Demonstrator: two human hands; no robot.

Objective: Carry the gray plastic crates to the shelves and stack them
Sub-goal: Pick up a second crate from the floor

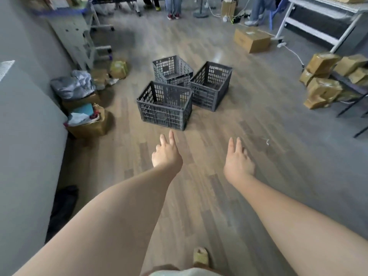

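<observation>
Three gray plastic crates stand together on the wooden floor ahead of me, all empty. The nearest crate (165, 114) sits front left, another crate (209, 92) is to its right, and the third crate (172, 69) is behind them, tilted. My left hand (166, 154) reaches forward, just short of the nearest crate, fingers apart and holding nothing. My right hand (238, 161) is stretched out beside it, also open and empty, over bare floor.
Bags and boxes of clutter (83, 108) line the left wall. Cardboard parcels (326, 80) pile at the right by a metal rack (318, 22). A cardboard box (252, 39) lies on the floor farther back. People's legs (173, 6) stand at the far end.
</observation>
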